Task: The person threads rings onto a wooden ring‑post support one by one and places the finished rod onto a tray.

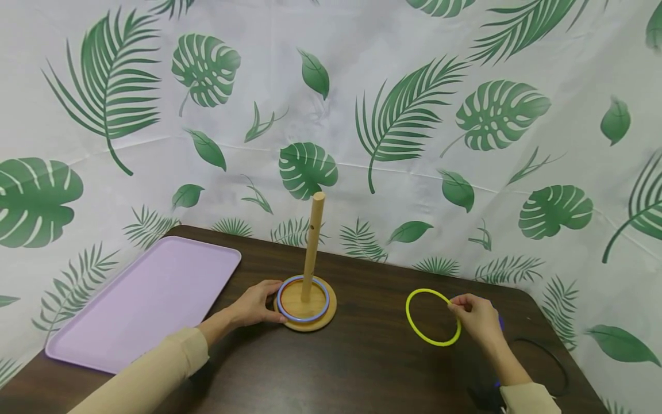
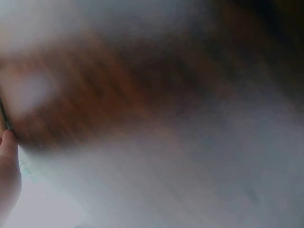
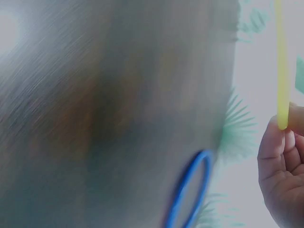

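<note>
A wooden ring stand (image 1: 312,241) rises upright from its round base. Around the foot of the peg lies a periwinkle ring (image 1: 281,307), with a thin orange-red edge of another ring showing just inside it. My left hand (image 1: 257,303) holds the left side of the base, thumb in front and fingers behind; only its thumb (image 2: 9,147) shows at the edge of the left wrist view. Off to the right, my right hand (image 1: 478,319) pinches a yellow ring (image 1: 414,322) by its right side, tilted above the table. In the right wrist view the yellow ring (image 3: 282,71) sits between thumb and fingertips.
A lilac tray (image 1: 150,299) lies on the dark wooden table (image 1: 351,362) at the left. Beyond my right hand are a blue ring (image 3: 178,199) and a black ring (image 1: 555,359). A leaf-patterned cloth (image 1: 351,34) hangs behind the table.
</note>
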{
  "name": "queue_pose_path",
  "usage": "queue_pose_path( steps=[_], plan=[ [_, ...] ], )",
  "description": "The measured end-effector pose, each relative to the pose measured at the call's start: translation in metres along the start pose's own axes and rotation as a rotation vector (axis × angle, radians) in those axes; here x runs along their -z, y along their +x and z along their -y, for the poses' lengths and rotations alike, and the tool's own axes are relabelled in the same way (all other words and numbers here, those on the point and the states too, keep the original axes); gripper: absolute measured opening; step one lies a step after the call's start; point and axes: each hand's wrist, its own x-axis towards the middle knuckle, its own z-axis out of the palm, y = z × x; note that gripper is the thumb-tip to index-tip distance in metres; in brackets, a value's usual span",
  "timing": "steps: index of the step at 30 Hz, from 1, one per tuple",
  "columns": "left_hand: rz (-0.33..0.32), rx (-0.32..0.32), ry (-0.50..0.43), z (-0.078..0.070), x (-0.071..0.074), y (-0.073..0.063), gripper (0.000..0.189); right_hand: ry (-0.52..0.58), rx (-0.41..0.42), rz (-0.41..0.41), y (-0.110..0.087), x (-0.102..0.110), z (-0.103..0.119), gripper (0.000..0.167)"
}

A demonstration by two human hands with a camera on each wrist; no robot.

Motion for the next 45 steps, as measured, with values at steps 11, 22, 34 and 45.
queue_pose_path(
  steps=[11,22,34,45],
  plan=[
    [-0.018,-0.032,-0.053,0.002,0.000,-0.002,0.083,0.247,-0.019,-0.056,0.024,0.010,0.067,0.026],
    [0.003,0.003,-0.019,0.001,0.001,-0.001,0.083,0.525,0.037,-0.079,0.044,0.017,0.132,0.027],
    [0.007,0.020,-0.021,0.000,0.001,-0.001,0.084,0.706,0.109,-0.090,0.056,0.022,0.193,0.022],
    [-0.007,0.013,-0.010,0.001,0.001,-0.001,0.081,0.767,0.197,-0.067,0.061,0.017,0.229,0.021]
  ],
)
